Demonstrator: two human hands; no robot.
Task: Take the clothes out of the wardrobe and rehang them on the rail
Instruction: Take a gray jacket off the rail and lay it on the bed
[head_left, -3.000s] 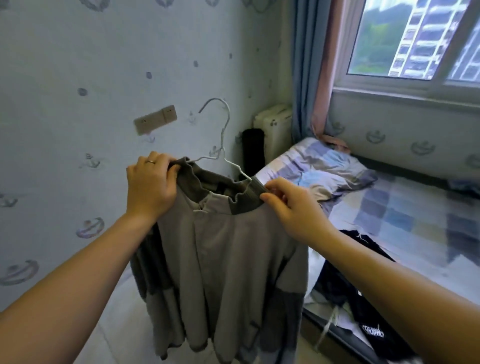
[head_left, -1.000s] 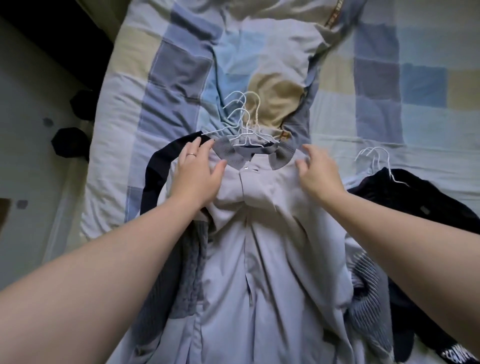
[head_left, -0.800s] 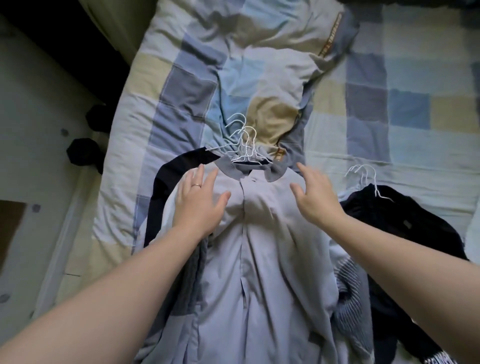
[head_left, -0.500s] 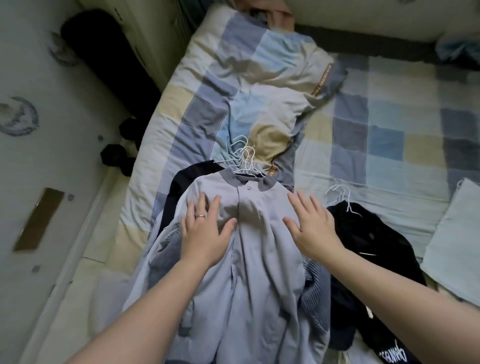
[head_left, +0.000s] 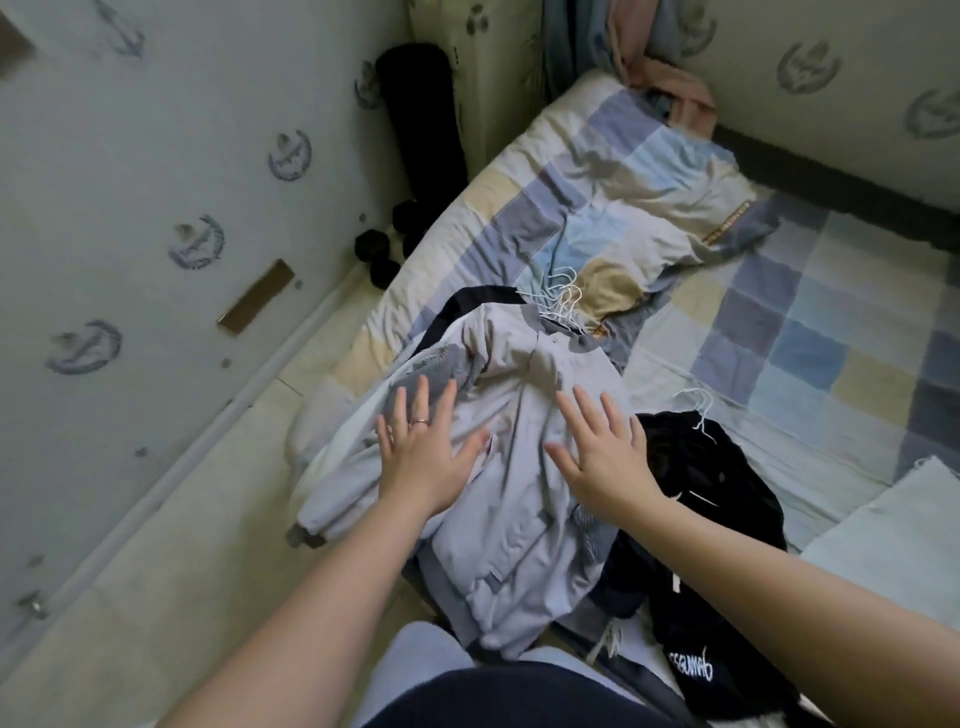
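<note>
Head view, read left to right across the grey jacket. My left hand (head_left: 421, 457) lies flat on the jacket's left side, fingers straight and spread, gripping nothing. The grey jacket (head_left: 519, 499) tops a pile of clothes on the bed (head_left: 779, 426), its hem hanging off the near edge. White wire hangers (head_left: 561, 304) bunch at its collar end. My right hand (head_left: 602, 457) lies flat on the jacket's right side, likewise released. A black garment (head_left: 717, 493) lies just right of the jacket. Neither wardrobe nor rail is in view. Judgement: I am unloading, with clothes staged on the bed. The next move calls for gathering the hanger hooks, not cloth, before carrying to the rail.
</note>
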